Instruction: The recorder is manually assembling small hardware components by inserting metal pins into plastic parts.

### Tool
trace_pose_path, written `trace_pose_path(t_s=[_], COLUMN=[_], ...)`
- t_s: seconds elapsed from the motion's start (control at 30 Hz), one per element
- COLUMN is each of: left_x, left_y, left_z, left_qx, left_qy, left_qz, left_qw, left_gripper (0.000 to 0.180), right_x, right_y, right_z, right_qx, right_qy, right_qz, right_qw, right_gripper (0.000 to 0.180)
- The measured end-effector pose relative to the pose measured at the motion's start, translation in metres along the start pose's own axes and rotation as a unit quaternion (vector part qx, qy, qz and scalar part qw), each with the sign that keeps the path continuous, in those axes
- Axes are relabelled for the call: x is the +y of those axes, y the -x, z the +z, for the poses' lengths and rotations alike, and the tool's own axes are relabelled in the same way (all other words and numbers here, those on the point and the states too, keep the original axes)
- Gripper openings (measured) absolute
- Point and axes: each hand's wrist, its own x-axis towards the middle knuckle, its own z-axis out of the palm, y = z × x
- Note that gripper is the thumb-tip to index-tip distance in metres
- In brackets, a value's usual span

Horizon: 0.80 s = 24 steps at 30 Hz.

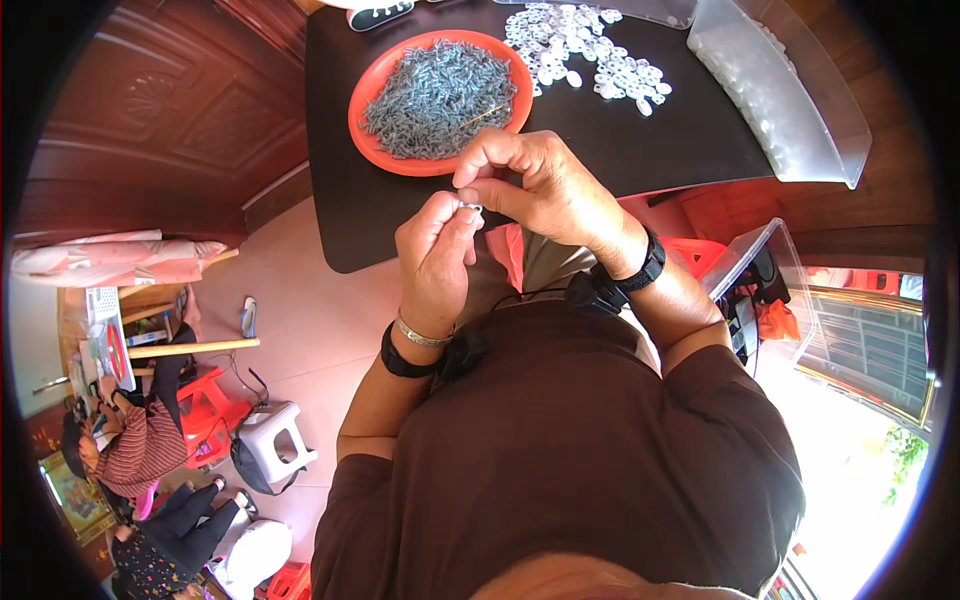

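My left hand (432, 262) pinches a small white plastic piece (476, 208) between thumb and fingertips, just off the near edge of the black table. Above it, my right hand (560, 195) has thumb and forefinger pressed together, almost touching the piece. Whatever is between those fingertips is too small to make out. Just beyond my hands sits a round orange-red plate (420, 168), heaped with small grey screws (425, 95). A thin golden stick (486, 117) lies on the heap. Loose white oval plastic pieces (600, 62) are spread to its right.
A translucent bin (770, 110) of white pieces stands at the table's (640, 150) right end. Part of a shoe (380, 14) shows at the far edge. To the left, people (140, 450) sit near a red stool (208, 415) and a white stool (277, 440).
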Motion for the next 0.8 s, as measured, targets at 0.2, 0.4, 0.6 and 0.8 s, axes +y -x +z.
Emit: trace_pose_path(t_s=[0.2, 0.4, 0.6, 0.8], left_x=[-0.0004, -0.0026, -0.0023, -0.0047], left_y=[-0.0013, -0.0043, -0.0054, -0.0019], left_z=[-0.0013, -0.0045, -0.0022, -0.0082], left_qx=[0.012, 0.017, 0.009, -0.031], left_qy=[0.062, 0.078, 0.071, 0.091], left_qz=[-0.024, -0.027, -0.028, -0.053], left_qw=[0.998, 0.996, 0.997, 0.994], left_gripper=[0.016, 0.014, 0.014, 0.016], right_x=[-0.0020, 0.0022, -0.0029, -0.0043], right_y=[-0.0007, -0.0014, -0.0013, 0.0008], right_z=[-0.0037, -0.0081, -0.0080, -0.0054], right_qx=[-0.012, 0.018, -0.030, -0.037], right_qy=[0.028, 0.031, 0.068, 0.106], right_qz=[0.028, 0.004, 0.023, -0.006], right_qw=[0.999, 0.999, 0.997, 0.994], right_gripper=[0.006, 0.010, 0.006, 0.007])
